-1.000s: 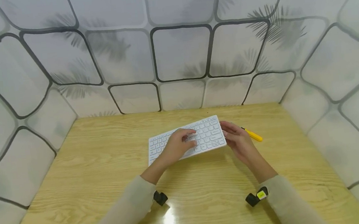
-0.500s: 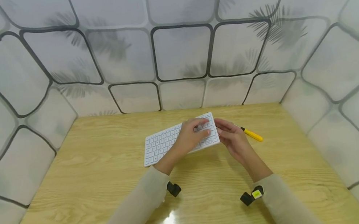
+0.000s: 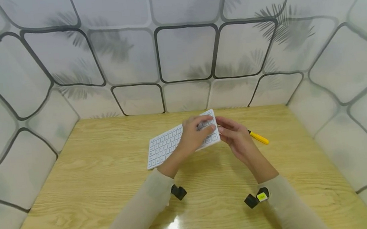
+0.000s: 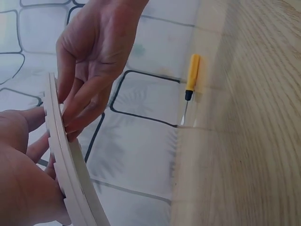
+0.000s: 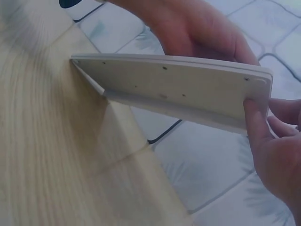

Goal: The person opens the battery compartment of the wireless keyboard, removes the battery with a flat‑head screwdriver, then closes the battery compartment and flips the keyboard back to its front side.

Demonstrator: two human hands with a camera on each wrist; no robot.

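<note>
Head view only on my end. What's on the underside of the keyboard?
Observer: Right wrist view shows small dark spots, screws or holes, on the underside of the keyboard.
Operator: Anything touching that underside?
Observer: Yes, the right hand has one of its fingers against it, near one end.
Operator: And the yellow-handled tool, what's past the black part?
Observer: A thin metal shaft, clear in the left wrist view.

Screwdriver (image 3: 258, 137) lies on table (image 3: 61, 202), right of keyboard (image 3: 164, 146)
</note>
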